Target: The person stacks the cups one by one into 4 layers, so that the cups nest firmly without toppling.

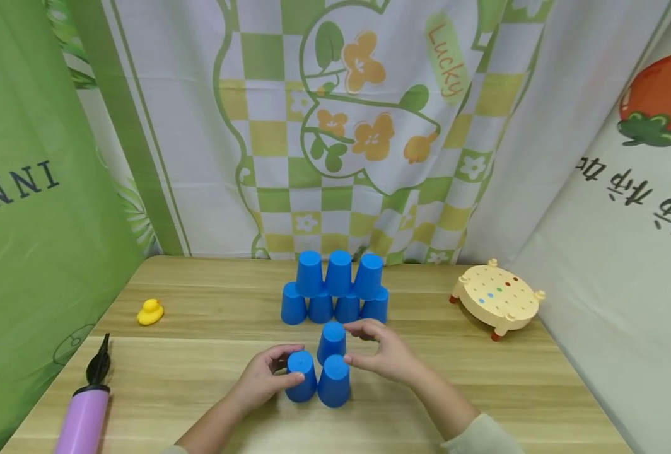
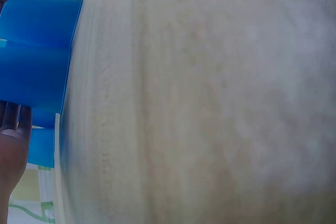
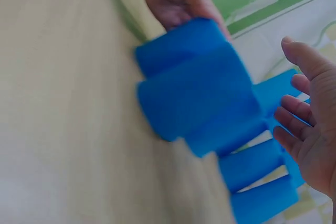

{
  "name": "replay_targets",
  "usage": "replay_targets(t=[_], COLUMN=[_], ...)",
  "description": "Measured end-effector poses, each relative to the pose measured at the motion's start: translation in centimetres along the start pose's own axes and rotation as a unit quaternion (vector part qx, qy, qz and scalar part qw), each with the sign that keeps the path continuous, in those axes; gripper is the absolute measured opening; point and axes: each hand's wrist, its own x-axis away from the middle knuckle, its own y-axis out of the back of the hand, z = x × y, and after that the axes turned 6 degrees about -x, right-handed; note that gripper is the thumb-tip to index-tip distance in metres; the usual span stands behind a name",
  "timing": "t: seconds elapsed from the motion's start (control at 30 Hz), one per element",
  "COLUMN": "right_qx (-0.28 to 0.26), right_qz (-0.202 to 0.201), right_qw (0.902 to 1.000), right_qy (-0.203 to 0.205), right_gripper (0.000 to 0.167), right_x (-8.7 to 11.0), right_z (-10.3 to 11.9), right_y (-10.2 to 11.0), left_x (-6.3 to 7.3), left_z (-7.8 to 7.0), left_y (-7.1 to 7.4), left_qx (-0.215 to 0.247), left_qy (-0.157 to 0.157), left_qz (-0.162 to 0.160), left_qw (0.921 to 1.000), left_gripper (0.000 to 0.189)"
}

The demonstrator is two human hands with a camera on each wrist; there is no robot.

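Observation:
Three upside-down blue cups stand close together near the middle of the table. My left hand [image 1: 258,381] grips the left cup [image 1: 301,386], thumb in front and fingers round its far side. Beside it stands the right front cup [image 1: 334,386], and a third cup [image 1: 332,345] is just behind. To their right is my right hand [image 1: 389,354], thumb and fingers spread; in the right wrist view this hand [image 3: 315,129] holds nothing and looks apart from the cups. Behind, several blue cups form a lower row [image 1: 294,306] with three cups [image 1: 338,275] on top.
A yellow rubber duck [image 1: 151,312] sits at the left of the wooden table [image 1: 210,296]. A purple hand pump [image 1: 84,416] lies at the near left. At the back right stands a round cream pegboard [image 1: 497,296] on short legs. Printed curtains [image 1: 199,157] hang behind.

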Motion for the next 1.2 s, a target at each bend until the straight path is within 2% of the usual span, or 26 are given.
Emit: replay_targets(t=[0.2, 0.4, 0.9, 1.07, 1.2], right_qx=[-0.015, -0.044, -0.054, -0.06, -0.058], right_qz=[0.03, 0.047, 0.035, 0.027, 0.024], right_qw=[0.9991, 0.9965, 0.995, 0.9956, 0.9973], right_qy=[-0.025, -0.054, -0.076, -0.067, -0.038], right_gripper=[0.055, 0.054, 0.052, 0.054, 0.054], right_x=[0.7, 0.9, 1.1, 1.3, 1.3], right_z=[-1.1, -1.5, -1.9, -1.3, -0.2], right_y=[-2.0, -2.8, -3.4, -2.3, -0.7], left_x=[0.1, 0.2, 0.3, 0.4, 0.1], left_z=[0.0, -0.1, -0.2, -1.4, -3.4], left_y=[0.0, 0.0, 0.1, 0.8, 2.0], left_qx=[-0.001, -0.002, 0.003, -0.002, -0.01], left_qy=[-0.007, -0.009, 0.002, 0.017, 0.007], left_qz=[0.001, 0.004, 0.003, -0.018, -0.023], left_qw=[1.0, 0.9999, 1.0, 0.9997, 0.9997], left_gripper=[0.056, 0.057, 0.059, 0.06, 0.059])
